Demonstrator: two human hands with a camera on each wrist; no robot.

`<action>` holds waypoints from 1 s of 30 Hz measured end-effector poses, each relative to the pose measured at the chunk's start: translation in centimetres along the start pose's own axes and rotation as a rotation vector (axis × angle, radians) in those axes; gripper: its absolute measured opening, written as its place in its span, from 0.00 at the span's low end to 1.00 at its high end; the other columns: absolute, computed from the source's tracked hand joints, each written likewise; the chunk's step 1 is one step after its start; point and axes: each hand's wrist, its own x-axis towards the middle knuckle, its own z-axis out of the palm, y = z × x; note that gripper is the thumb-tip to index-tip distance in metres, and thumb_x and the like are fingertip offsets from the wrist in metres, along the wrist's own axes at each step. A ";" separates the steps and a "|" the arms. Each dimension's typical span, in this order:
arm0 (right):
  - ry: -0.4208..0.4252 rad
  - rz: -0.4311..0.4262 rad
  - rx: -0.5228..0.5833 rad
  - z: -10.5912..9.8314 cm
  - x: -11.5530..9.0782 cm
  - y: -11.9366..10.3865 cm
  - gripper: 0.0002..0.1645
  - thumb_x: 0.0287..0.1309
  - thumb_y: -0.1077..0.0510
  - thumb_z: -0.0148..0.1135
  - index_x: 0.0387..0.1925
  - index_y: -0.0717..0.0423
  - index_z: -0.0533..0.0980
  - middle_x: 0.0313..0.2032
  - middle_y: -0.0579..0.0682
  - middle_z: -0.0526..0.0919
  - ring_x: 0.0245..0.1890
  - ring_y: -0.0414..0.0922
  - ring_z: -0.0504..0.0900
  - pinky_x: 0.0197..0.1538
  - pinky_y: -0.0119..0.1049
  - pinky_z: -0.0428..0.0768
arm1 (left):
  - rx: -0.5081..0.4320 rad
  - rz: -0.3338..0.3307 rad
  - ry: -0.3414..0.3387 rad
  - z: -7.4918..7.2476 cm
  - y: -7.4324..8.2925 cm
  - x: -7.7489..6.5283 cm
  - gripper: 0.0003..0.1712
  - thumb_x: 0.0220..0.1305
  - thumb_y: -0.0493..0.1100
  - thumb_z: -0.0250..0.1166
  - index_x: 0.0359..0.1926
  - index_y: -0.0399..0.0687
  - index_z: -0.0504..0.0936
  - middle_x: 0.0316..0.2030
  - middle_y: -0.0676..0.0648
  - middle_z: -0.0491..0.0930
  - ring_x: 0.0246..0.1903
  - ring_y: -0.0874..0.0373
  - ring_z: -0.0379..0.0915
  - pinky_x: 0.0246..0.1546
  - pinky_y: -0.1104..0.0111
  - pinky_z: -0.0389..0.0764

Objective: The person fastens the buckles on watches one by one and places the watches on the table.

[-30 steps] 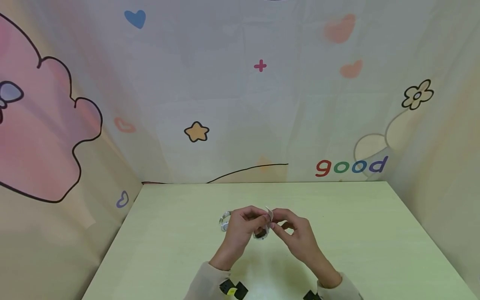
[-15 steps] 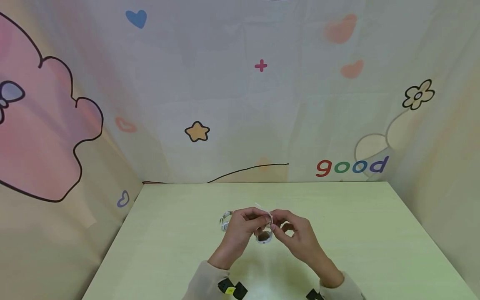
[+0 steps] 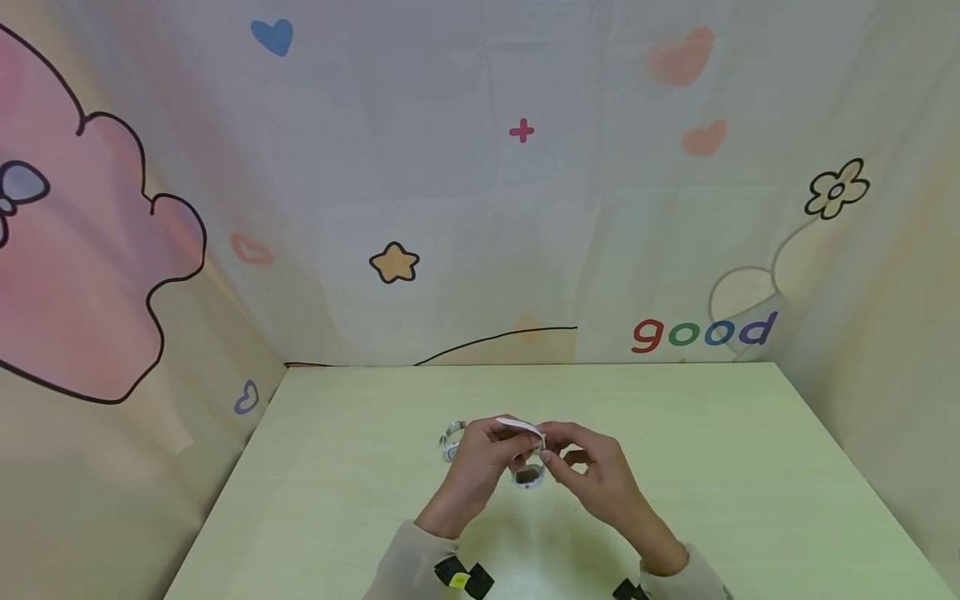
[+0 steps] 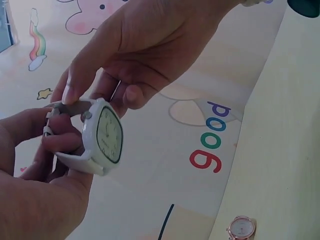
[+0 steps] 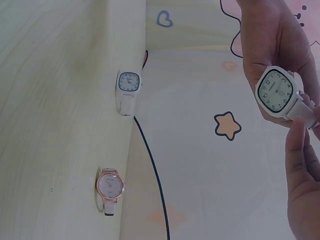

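Observation:
A white wristwatch [image 3: 528,476] with a rounded-square face is held up between both hands above the table. The left hand [image 3: 480,467] grips its strap, with fingers curled inside the loop, as the left wrist view shows. At the buckle side, the thumb and forefinger of the right hand [image 3: 592,475] pinch the strap [image 4: 75,107]. In the head view, a strap end [image 3: 519,425] sticks out to the left above the left fingers. The right wrist view shows the watch face [image 5: 276,91] turned outward. Fingers partly hide the buckle.
Behind the left hand, a second white square-faced watch [image 5: 129,82] stands on the pale table [image 3: 337,500]. Farther right stands a rose-gold round watch [image 5: 110,185], not visible in the head view. A printed curtain [image 3: 480,183] hangs behind the table.
The strap end has swung from pointing up to lying leftward over the left fingers. The watch face has shifted slightly down and right. Both hands have barely moved.

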 end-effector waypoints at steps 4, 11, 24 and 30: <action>0.005 -0.002 0.019 -0.3 0.2 -0.4 0.18 0.57 0.73 0.64 0.48 0.58 0.79 0.33 0.55 0.83 0.30 0.37 0.79 0.25 0.32 0.82 | 0.063 0.011 -0.050 -0.3 0.3 -0.1 0.15 0.62 0.42 0.68 0.46 0.36 0.83 0.36 0.53 0.84 0.37 0.61 0.78 0.40 0.70 0.77; 0.017 -0.003 0.013 -0.9 0.6 -3.3 0.15 0.56 0.75 0.62 0.45 0.62 0.79 0.32 0.56 0.83 0.30 0.38 0.80 0.27 0.34 0.84 | 0.135 0.079 -0.071 -0.5 0.1 -0.1 0.18 0.61 0.42 0.70 0.49 0.38 0.83 0.41 0.51 0.86 0.41 0.61 0.82 0.45 0.69 0.81; -0.045 0.030 0.032 -1.2 0.2 -0.7 0.20 0.52 0.76 0.63 0.43 0.57 0.73 0.32 0.50 0.83 0.28 0.35 0.82 0.30 0.33 0.84 | 0.313 0.137 -0.008 -0.1 0.0 -0.2 0.12 0.61 0.44 0.70 0.43 0.43 0.86 0.42 0.39 0.86 0.38 0.59 0.84 0.42 0.70 0.83; -0.050 0.043 0.028 -1.3 0.2 -0.8 0.18 0.52 0.73 0.65 0.42 0.54 0.73 0.32 0.50 0.85 0.29 0.34 0.82 0.31 0.33 0.84 | 0.306 0.140 -0.020 -0.1 0.0 -0.3 0.12 0.63 0.43 0.69 0.45 0.43 0.86 0.42 0.39 0.86 0.37 0.60 0.84 0.39 0.69 0.83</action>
